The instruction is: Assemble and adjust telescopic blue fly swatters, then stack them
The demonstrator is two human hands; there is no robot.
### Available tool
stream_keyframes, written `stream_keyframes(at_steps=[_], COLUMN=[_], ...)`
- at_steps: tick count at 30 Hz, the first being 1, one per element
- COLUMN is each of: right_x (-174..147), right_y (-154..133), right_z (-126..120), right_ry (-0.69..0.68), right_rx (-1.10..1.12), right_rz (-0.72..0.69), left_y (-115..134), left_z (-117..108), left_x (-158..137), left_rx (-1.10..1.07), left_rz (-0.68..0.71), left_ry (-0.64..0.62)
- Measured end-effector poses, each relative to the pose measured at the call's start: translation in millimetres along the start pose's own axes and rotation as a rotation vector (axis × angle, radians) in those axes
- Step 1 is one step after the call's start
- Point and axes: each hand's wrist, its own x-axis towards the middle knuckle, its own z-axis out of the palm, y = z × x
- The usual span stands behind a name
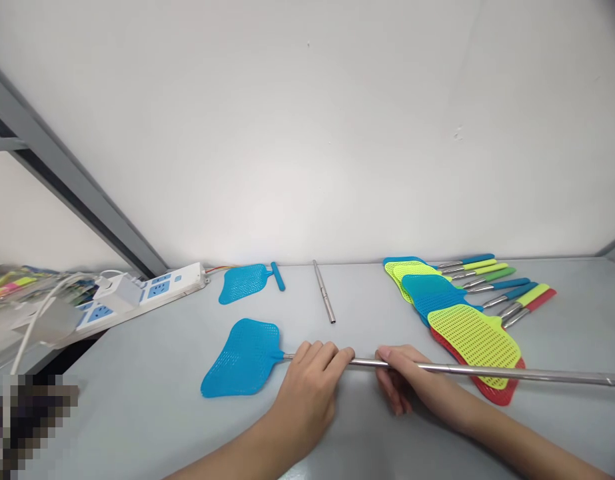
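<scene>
Along front of desk: blue swatter, long rod running right. Left hand wraps fingers round rod near swatter's mesh; right hand pinches farther along. Likely adjusting rod length; next calls for steady left grip, right sliding.

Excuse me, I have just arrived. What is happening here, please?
A person's left hand grips a long silver metal rod near its blue perforated swatter head; the right hand touches the rod farther along. Beyond them lie another blue swatter head, a blue cylindrical handle and a shorter silver rod. Flat blue, yellow and red swatters overlap at the right.
</scene>
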Motion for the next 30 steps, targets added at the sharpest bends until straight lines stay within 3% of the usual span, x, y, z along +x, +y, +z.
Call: stream_keyframes(at_steps=[11, 30], right_x=[3.8, 6.6], right_y=[0.0, 3.2], right_z=[-1.1, -3.2], right_ry=[0.025, 0.015], right_rx=[0.166, 0.270], right_rz=[0.034, 0.024], left_y=[-0.3, -9.3], left_z=[-1.9, -0.8], left_x=[1.3, 5.5], left_rx=[-0.085, 0.156], left_rz=[-0.054, 0.071], left_ry=[0.039, 0.100])
